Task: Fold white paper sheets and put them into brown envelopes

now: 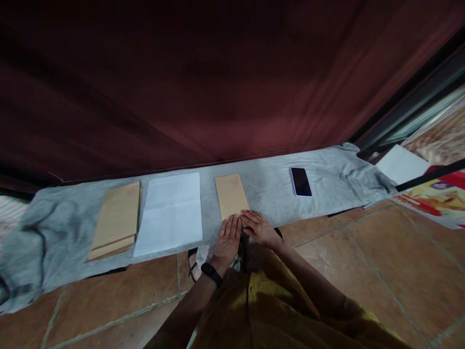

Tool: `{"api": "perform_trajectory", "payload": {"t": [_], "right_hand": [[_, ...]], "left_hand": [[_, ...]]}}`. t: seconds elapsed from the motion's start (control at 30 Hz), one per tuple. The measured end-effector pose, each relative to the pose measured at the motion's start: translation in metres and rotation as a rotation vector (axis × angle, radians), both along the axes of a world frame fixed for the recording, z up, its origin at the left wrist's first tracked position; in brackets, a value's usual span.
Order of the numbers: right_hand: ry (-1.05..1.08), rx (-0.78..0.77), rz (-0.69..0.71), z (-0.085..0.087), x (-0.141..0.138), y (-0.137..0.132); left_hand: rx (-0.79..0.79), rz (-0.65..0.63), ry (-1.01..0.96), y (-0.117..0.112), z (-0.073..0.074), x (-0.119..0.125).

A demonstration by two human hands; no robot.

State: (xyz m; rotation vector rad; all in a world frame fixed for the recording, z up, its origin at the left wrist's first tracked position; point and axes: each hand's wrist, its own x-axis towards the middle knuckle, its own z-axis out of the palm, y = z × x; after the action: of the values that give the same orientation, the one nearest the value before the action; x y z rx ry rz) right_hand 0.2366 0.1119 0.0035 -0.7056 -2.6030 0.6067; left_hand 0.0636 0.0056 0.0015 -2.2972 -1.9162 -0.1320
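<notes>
A brown paper envelope [231, 191] lies flat on the grey cloth, its near end under both hands. My left hand [227, 238], with a black band on its wrist, presses flat on the envelope's near left part, fingers stretched out. Beside it, my right hand [258, 228] rests on the near right end, fingers extended toward the left hand. Left of the envelope lies a stack of white paper sheets [171, 213] with faint fold lines. Farther left is a pile of brown envelopes [118, 213], slightly fanned at the near end.
A phone [301, 182] with a dark screen lies on the grey cloth [271, 177] to the right. Behind the narrow surface hangs a dark red curtain [232, 106]. Tiled floor [145, 291] shows in front. At the far right are a white sheet [402, 165] and a colourful printed package [439, 198].
</notes>
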Motion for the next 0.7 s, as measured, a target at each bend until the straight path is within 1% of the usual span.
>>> {"api": "perform_trajectory", "payload": {"t": [0.17,0.3,0.47,0.7], "right_hand": [[0.035,-0.045,0.013,0.001,0.003,0.004],[0.056,-0.053,0.003,0.002,0.001,0.006],[0.053,-0.064,0.005,0.008,0.000,0.008],[0.028,-0.068,-0.019,0.012,-0.001,0.009]], "left_hand": [[-0.018,-0.034,-0.005,-0.003,0.003,-0.008],[-0.023,-0.041,-0.016,-0.002,0.011,-0.012],[-0.035,-0.014,-0.074,0.002,0.021,-0.015],[-0.054,0.034,-0.121,0.006,0.024,-0.017]]}}
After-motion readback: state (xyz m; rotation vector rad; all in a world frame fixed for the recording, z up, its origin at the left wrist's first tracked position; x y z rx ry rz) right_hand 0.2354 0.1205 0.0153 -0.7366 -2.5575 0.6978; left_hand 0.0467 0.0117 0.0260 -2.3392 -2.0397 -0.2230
